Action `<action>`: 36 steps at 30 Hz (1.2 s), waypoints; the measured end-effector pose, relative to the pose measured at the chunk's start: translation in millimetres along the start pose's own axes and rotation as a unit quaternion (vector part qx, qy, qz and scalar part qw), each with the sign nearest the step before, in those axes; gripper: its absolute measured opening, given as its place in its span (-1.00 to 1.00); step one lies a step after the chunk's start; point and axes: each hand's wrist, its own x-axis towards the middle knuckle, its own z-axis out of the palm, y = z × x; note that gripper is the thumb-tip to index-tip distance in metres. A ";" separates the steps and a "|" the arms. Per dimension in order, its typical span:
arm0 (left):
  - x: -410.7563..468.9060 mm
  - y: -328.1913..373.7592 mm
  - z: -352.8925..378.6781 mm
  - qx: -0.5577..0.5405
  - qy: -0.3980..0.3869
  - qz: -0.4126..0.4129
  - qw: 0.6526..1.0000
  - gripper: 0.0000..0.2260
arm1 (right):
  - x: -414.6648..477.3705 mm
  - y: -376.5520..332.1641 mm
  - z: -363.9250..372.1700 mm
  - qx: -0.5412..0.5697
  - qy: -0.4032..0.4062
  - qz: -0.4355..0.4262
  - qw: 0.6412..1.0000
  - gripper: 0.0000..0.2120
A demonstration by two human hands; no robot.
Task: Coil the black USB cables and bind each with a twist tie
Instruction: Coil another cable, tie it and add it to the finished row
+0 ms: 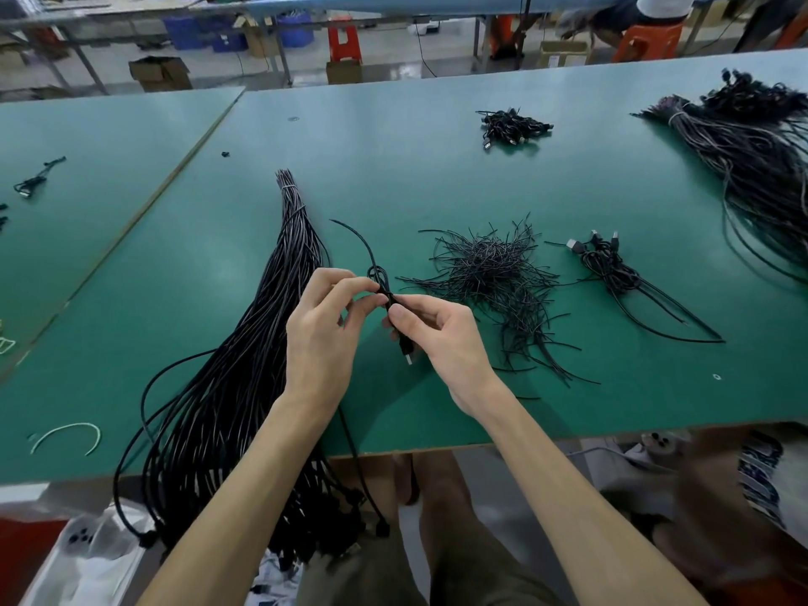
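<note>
Both hands meet above the near middle of the green table, sharing one black USB cable. The left hand pinches it between thumb and curled forefinger, where the cable forms a small loop. The right hand grips the same cable just beside that spot, its thumb pressed on top and its fingers curled under. The cable's plug pokes out below the right hand, while a free length arcs up and away to the left of the loop. Under the left forearm lies a long bundle of straight black cables, bound near its far tip by a pale tie; its near ends hang over the table edge. Just right of the hands sits a loose heap of black twist ties, and beyond that heap a few coiled cables lie with their metal plugs pointing away. A small pile of coiled cables rests farther back, well apart from the hands. A second large cable bundle sprawls at the far right corner. A curved white tie lies near the left front edge.
</note>
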 end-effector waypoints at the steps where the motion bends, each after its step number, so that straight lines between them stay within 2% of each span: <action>1: 0.3 -0.3 -0.5 0.007 0.004 0.007 1.000 -0.92 | 0.2 0.6 0.0 -0.002 -0.001 0.002 1.000 -0.87; 5: 0.5 0.6 -1.4 0.063 0.014 -0.008 0.998 -0.85 | 0.9 3.3 -1.5 -0.008 -0.004 0.004 1.000 -0.81; 8: 0.2 3.8 0.0 0.052 -0.022 -0.030 0.998 -0.83 | 2.3 5.2 -2.6 -0.005 -0.001 0.008 1.000 -0.77; 12: 4.7 -0.9 -4.5 -0.117 -0.082 -0.150 0.978 -0.88 | 2.3 5.8 -2.3 -0.019 -0.016 -0.008 1.000 -0.83; 15: 5.8 -4.1 -8.9 -0.248 -0.116 -0.235 0.933 -0.83 | 2.3 4.7 -1.5 -0.039 -0.023 -0.018 0.999 -0.81; 18: 5.6 -5.2 -11.7 -0.335 -0.166 -0.286 0.882 -0.75 | 2.5 4.4 -0.6 -0.054 -0.022 -0.030 0.998 -0.78; 20: 5.1 -5.3 -12.0 -0.338 -0.184 -0.285 0.878 -0.75 | 2.9 5.3 -0.9 -0.075 -0.009 -0.038 0.996 -0.77; 23: 4.8 -5.2 -8.6 -0.299 -0.167 -0.267 0.900 -0.77 | 3.6 7.3 -2.0 -0.072 0.003 -0.024 0.997 -0.78; 25: 5.3 -5.5 -5.3 -0.289 -0.150 -0.270 0.906 -0.79 | 3.8 7.4 -2.1 -0.064 0.001 -0.016 0.998 -0.72; 31: 4.9 -11.4 -2.7 -0.326 -0.172 -0.304 0.879 -0.68 | 4.4 10.3 -0.6 -0.039 0.002 -0.023 0.999 -0.68; 36: 5.6 -13.8 -4.4 -0.359 -0.190 -0.294 0.865 -0.74 | 3.3 9.5 0.3 -0.023 0.009 -0.011 1.000 -0.71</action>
